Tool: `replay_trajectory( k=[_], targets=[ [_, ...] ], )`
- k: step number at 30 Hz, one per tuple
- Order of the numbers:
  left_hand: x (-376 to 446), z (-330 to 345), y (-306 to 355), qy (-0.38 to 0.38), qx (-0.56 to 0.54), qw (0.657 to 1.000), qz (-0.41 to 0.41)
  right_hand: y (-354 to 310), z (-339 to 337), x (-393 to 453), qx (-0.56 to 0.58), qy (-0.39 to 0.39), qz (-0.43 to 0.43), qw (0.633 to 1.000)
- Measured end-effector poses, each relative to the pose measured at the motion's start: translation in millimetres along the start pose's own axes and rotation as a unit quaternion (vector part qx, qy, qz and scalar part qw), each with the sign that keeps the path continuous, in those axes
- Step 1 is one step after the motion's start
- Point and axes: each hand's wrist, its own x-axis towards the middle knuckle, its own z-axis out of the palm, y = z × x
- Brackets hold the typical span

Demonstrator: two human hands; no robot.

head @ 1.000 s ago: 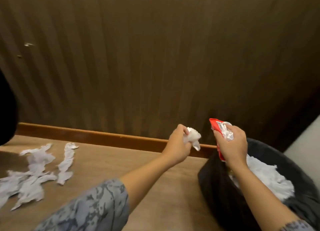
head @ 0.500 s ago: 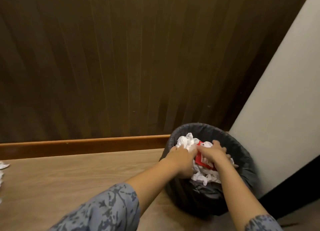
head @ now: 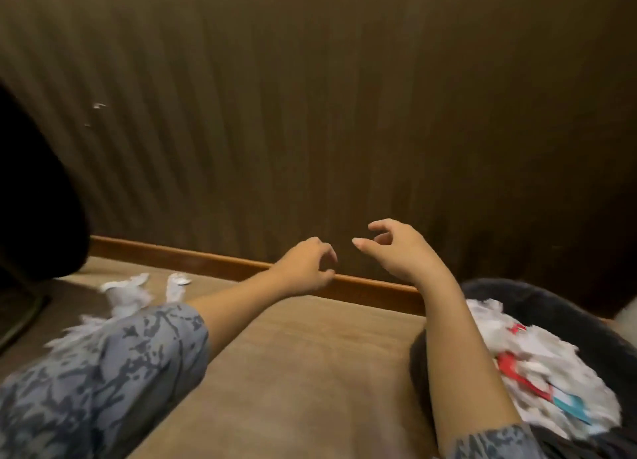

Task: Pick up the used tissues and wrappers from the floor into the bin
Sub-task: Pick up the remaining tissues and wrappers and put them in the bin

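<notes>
The black bin [head: 551, 307] stands at the lower right, piled with white tissues [head: 558, 365] and a red wrapper [head: 513, 369]. My right hand [head: 396, 248] hovers above the floor, left of the bin, fingers loosely curled and holding nothing. My left hand [head: 306, 265] is beside it, also loosely curled and empty. White tissues and wrappers [head: 127, 293] lie scattered on the floor at the left, partly hidden behind my left sleeve.
A dark wood-panelled wall [head: 310, 113] with a wooden skirting board [head: 213, 262] runs behind the tan floor [head: 310, 372]. A dark object [head: 31, 196] stands at the far left. A pale wall corner [head: 625, 315] shows beside the bin.
Both hands have let go of the tissue and red wrapper into the bin and have lifted out to the left. The view has swung left, bringing the floor litter back in sight.
</notes>
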Motion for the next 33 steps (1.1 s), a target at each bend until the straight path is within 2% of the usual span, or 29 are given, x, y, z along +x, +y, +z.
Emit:
replay_trajectory(
  k=[5,10,14,20,25,28,31,33],
  targets=[
    [-77,-70,-115,0.032,0.018,0.99,-0.133,-81,104,4,-0.009,-0.146,-0.128,0.981],
    [-160,-104,-212,0.079,0.008,0.977,-0.198,-148,218,8,-0.07,-0.24,-0.228,0.941],
    [-213,-105,-290,0.118,-0.029,0.96,-0.25,-185,309,12,-0.099,-0.282,-0.257,0.919],
    [-284,-76,-413,0.158,-0.117,0.919,-0.343,-197,459,10,-0.151,-0.34,-0.24,0.897],
    [-346,-31,-515,0.153,-0.134,0.87,-0.45,-183,571,4,-0.23,-0.369,-0.18,0.882],
    [-380,-6,-552,0.183,-0.133,0.837,-0.498,-168,622,5,-0.309,-0.367,-0.149,0.865],
    [-412,27,-575,0.212,-0.148,0.761,-0.595,-158,655,8,-0.332,-0.383,-0.138,0.851],
    [-427,50,-589,0.237,-0.168,0.724,-0.625,-153,671,11,-0.333,-0.396,-0.16,0.841]
  ],
)
